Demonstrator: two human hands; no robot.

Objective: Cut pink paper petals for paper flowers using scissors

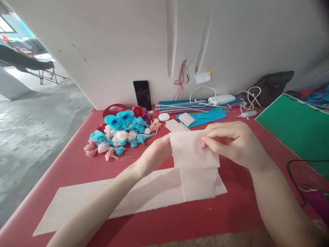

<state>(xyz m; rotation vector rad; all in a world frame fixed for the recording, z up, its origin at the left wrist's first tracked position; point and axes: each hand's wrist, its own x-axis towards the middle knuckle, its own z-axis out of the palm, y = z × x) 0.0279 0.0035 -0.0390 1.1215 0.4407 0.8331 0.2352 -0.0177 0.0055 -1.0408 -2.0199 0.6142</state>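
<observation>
Both hands hold up a folded piece of pale pink crepe paper (pixel 194 154) over the table. My left hand (pixel 158 151) grips its left edge, with the thumb in front and the other fingers mostly hidden behind the sheet. My right hand (pixel 227 142) pinches the upper right part between thumb and fingers. Below the raised fold hangs a ragged-edged layer of the paper. Underneath lies a long strip of the same pale paper (pixel 151 192), stretching left across the red table and partly covered by my left forearm.
Blue, white, pink and red paper flowers (pixel 122 135) are heaped at the left. A phone (pixel 142 95) leans on the wall. Behind my hands lie blue paper pieces (pixel 212 116), a glue gun (pixel 222 99) and a small bottle (pixel 247 114). A green board (pixel 295 133) stands right.
</observation>
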